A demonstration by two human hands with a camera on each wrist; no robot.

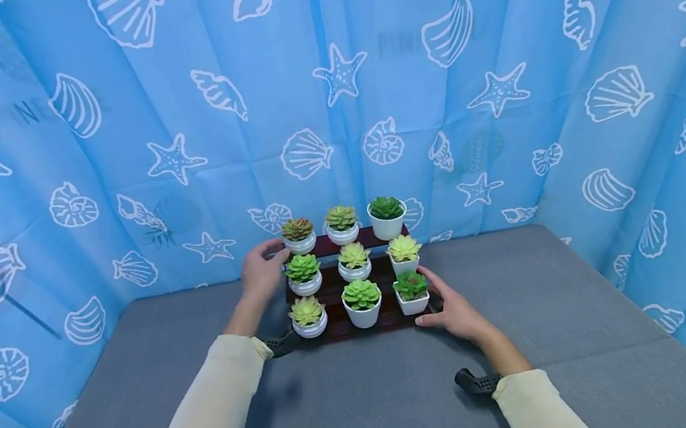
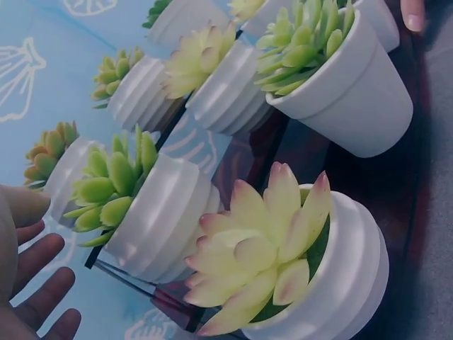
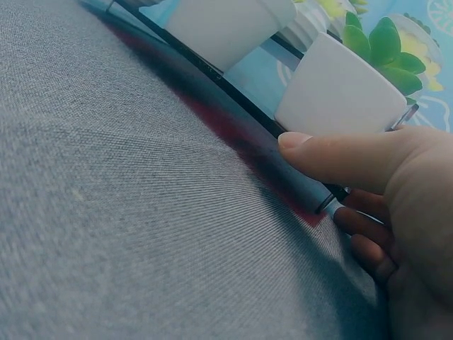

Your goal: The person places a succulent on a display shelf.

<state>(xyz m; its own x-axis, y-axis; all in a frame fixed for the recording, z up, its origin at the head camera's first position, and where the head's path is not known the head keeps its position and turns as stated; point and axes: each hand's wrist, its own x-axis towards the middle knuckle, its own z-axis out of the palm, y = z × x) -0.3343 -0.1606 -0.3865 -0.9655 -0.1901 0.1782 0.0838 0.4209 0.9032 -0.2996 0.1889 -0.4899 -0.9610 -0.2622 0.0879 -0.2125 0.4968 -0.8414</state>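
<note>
A dark red stepped rack (image 1: pixel 338 328) stands on the grey tabletop at the back centre, with white pots of succulents in three rows of three. My left hand (image 1: pixel 263 271) is at the rack's left end beside the upper rows. In the left wrist view its fingers (image 2: pixel 35 287) lie relaxed and apart from the ribbed pots (image 2: pixel 159 219). My right hand (image 1: pixel 449 311) is at the rack's front right corner. There the thumb (image 3: pixel 333 159) lies on top of the rack's edge (image 3: pixel 233 134) and the fingers curl beneath it, next to a square white pot (image 3: pixel 340 92).
The grey fabric tabletop (image 1: pixel 373 404) stretches toward me in front of the rack. A blue curtain with white shells and starfish (image 1: pixel 501 106) closes off the back and both sides. Black wrist mounts (image 1: pixel 477 381) sit at my cuffs.
</note>
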